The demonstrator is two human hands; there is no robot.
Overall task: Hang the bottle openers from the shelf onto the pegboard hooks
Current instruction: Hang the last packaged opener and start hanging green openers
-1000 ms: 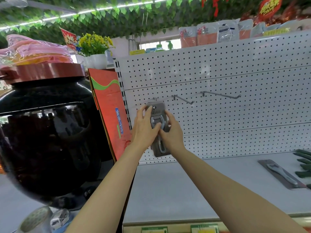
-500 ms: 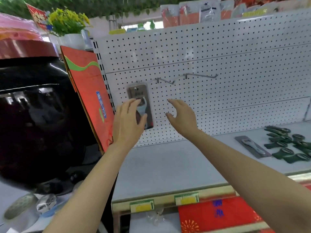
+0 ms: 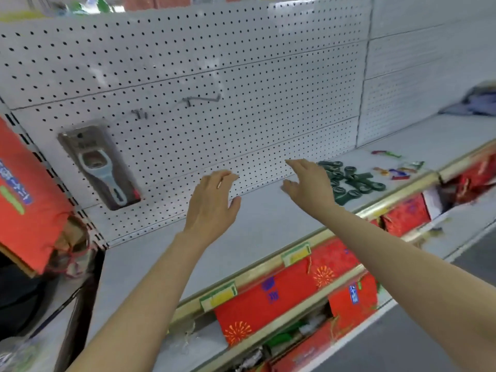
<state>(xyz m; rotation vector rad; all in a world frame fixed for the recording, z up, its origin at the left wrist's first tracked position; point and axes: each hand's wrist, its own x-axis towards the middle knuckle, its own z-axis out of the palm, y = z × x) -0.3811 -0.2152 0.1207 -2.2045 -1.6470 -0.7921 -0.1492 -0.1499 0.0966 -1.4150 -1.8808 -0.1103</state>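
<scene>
A packaged bottle opener on a grey card hangs at the left of the white pegboard. To its right, two bare hooks stick out of the board. Several dark green bottle openers lie in a heap on the white shelf. My left hand hovers over the shelf with relaxed fingers, holding nothing. My right hand reaches with straight fingers toward the green heap, just left of it and apart from it.
A red carton leans at the far left beside the pegboard. Small coloured items lie on the shelf to the right of the heap. Red packages fill the lower shelf behind a gold rail with price tags.
Both hands have let go of the hung opener and moved right along the shelf. The view has swung right and down, and the right hand has neared the green heap.
</scene>
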